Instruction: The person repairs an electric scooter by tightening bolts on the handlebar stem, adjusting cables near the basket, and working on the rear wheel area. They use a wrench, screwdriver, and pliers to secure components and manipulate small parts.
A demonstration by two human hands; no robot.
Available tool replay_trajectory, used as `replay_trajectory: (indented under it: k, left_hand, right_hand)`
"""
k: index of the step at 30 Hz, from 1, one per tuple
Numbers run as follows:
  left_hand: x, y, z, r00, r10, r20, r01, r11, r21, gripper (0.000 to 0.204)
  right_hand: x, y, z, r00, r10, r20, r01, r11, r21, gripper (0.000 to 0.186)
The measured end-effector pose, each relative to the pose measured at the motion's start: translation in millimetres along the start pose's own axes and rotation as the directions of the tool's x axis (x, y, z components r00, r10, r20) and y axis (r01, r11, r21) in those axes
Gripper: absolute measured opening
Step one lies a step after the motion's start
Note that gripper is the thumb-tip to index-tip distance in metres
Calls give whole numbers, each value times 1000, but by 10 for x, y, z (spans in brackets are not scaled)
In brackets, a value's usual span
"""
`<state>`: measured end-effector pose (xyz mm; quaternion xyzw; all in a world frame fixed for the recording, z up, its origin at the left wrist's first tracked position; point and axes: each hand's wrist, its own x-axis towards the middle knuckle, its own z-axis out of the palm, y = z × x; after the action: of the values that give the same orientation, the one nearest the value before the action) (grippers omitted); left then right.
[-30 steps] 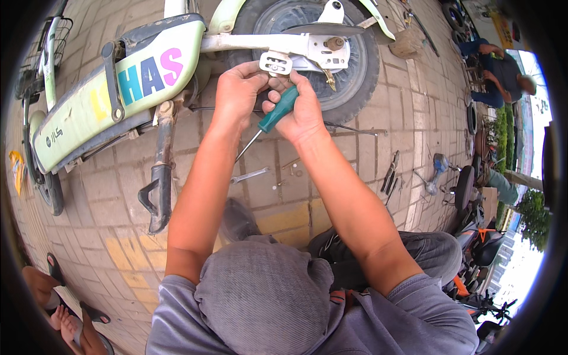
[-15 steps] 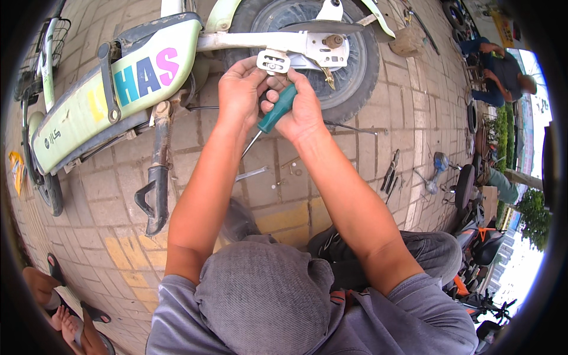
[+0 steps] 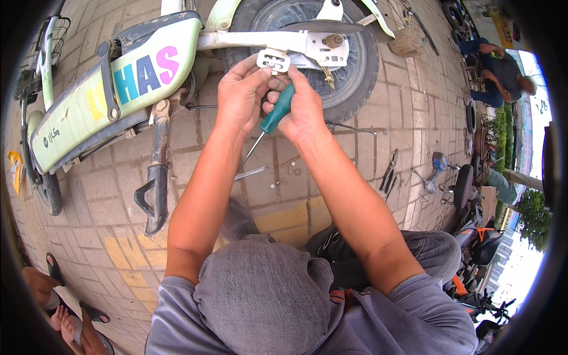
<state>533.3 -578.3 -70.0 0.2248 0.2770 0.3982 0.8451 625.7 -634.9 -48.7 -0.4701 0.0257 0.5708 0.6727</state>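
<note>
A pale-green electric bike (image 3: 77, 121) lies on its side, its wheel (image 3: 362, 83) at the top of the view. Just below the white frame arm is a white slotted bracket (image 3: 285, 61). My left hand (image 3: 236, 97) pinches its lower left edge between thumb and fingers. A green-handled screwdriver (image 3: 278, 110) lies across the palm of my right hand (image 3: 303, 112), its shaft slanting down left toward the ground. The right thumb and fingertips meet at the bracket's lower right edge; any small part between them is too hidden to make out.
On the paving lie a wrench (image 3: 251, 173), small bolts and washers (image 3: 290, 167), and pliers (image 3: 390, 168). The bike's kickstand (image 3: 158, 177) juts toward me on the left. Other people sit at the upper right (image 3: 503, 74) and lower left (image 3: 71, 313).
The screwdriver has tilted slightly, its shaft now steeper, with my right hand shifting a little. My left thumb has moved slightly onto the bracket's lower edge.
</note>
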Motion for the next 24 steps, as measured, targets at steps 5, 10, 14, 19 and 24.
replay_trajectory:
  k: [5, 10, 14, 19, 24]
  left_hand:
    - [21, -30, 47, 994, 64, -92, -66, 998, -12, 31]
    - [-12, 29, 47, 992, 36, -121, -36, 999, 2, 29]
    - [-14, 44, 81, 990, 9, -140, -13, 1000, -26, 30]
    - [2, 37, 98, 991, 6, -131, -12, 999, -40, 31]
    - [1, 29, 66, 989, 8, -147, -13, 999, -35, 30]
  right_hand:
    - [-327, -140, 98, 964, -167, -207, 87, 933, -350, 33]
    - [-839, -775, 506, 610, -735, 296, 790, 539, -291, 39]
    - [-715, -1052, 786, 319, -569, 758, 868, 497, 8, 26]
    - [-453, -840, 961, 168, -696, 698, 965, 261, 27, 29]
    - [-377, -808, 935, 243, -677, 695, 956, 290, -52, 30]
